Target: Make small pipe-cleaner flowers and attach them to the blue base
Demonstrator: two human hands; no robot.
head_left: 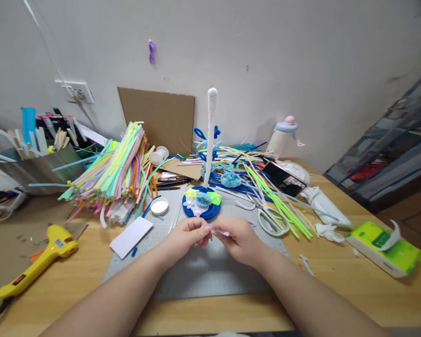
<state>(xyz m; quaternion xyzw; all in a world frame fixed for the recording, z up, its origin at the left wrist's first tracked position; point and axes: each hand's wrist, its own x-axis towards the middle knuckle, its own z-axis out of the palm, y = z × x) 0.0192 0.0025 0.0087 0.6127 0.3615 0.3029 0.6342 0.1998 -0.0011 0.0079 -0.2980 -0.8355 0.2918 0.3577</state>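
Observation:
Just in front of a round blue base, my left hand point(188, 238) and my right hand point(241, 239) meet fingertip to fingertip. My right hand pinches a small pale lavender pipe cleaner piece point(224, 233), mostly covered by the fingers. Thumb and forefinger of my left hand are pressed together at its end; what they grip is hidden. The blue pipe cleaner base point(210, 214) carries yellow, green, white and light blue fuzzy shapes. A tall white fuzzy post point(210, 135) rises behind them. Beneath my hands lies a grey cutting mat point(217, 276).
Scissors point(272, 221) and loose green pipe cleaners point(284, 206) lie to the right, near a phone point(284, 179) and a tissue pack point(386, 248). On the left are a pipe cleaner bundle point(115, 168), a white card point(131, 236) and a yellow glue gun point(42, 260) with its cord.

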